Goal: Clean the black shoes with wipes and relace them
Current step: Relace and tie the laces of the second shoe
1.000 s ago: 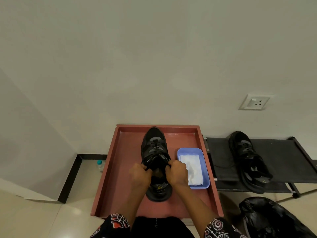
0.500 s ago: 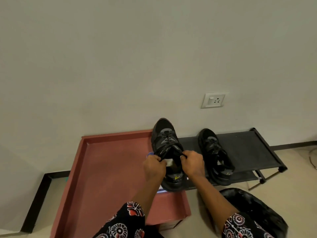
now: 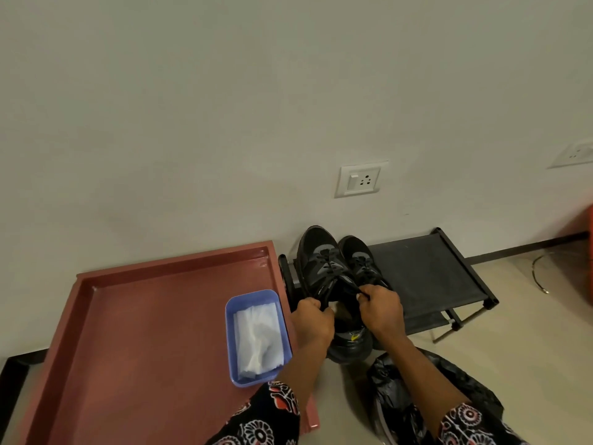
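Head cam: both hands, left hand [image 3: 313,321] & right hand [image 3: 380,308], pinch held shoe [image 3: 324,277] by its collar beside other shoe [image 3: 362,261] on rack [image 3: 426,268]; both look laced, wipes [image 3: 256,335] unused, so prob nearly done.

red tray [image 3: 134,332] | black rack [image 3: 426,271] | wall socket [image 3: 360,181] | black bag [image 3: 398,390]

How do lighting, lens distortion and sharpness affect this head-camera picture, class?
Head view: soft, even indoor light, no hard shadows; faint sheen on the red tray. Wide-angle bending curves the floor skirting. The held shoe, left hand and right hand are slightly soft; black shoe detail is lost.
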